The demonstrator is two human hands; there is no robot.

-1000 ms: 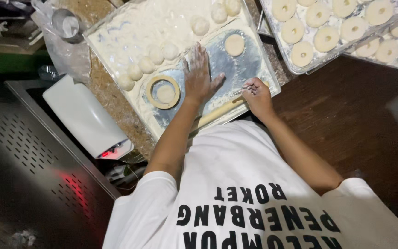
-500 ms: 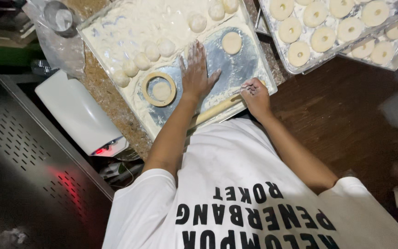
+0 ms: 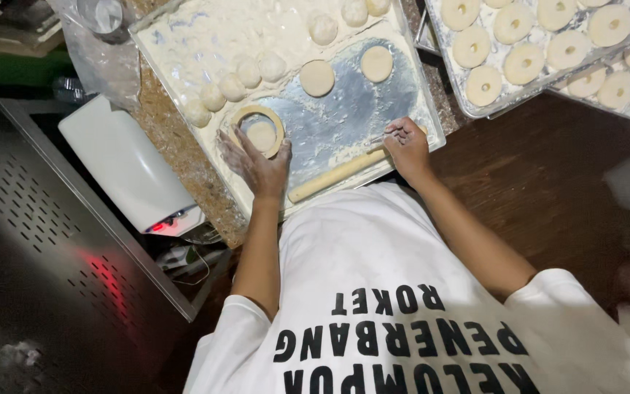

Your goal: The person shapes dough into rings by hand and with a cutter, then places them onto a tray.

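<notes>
A floured metal tray [image 3: 344, 120] holds a row of dough balls [image 3: 236, 84] and two flattened dough discs [image 3: 317, 78]. A round ring cutter [image 3: 257, 131] lies on the tray with a small dough disc inside it. My left hand [image 3: 260, 164], dusted with flour, rests flat with its fingers spread just below the cutter, touching its edge. A wooden rolling pin [image 3: 333, 177] lies slanted along the tray's near edge. My right hand [image 3: 405, 146] is curled over the pin's right end.
A second tray [image 3: 475, 109] of ring-shaped dough pieces stands at the upper right. A white appliance [image 3: 125, 164] with a red light sits left of the brown stone counter [image 3: 176, 146]. A perforated metal surface [image 3: 45, 241] is at the lower left, and a dark floor at the right.
My left hand has moved from the middle of the tray down and left to the ring cutter. A second flattened disc now shows where it was. My right hand stays at the pin's end.
</notes>
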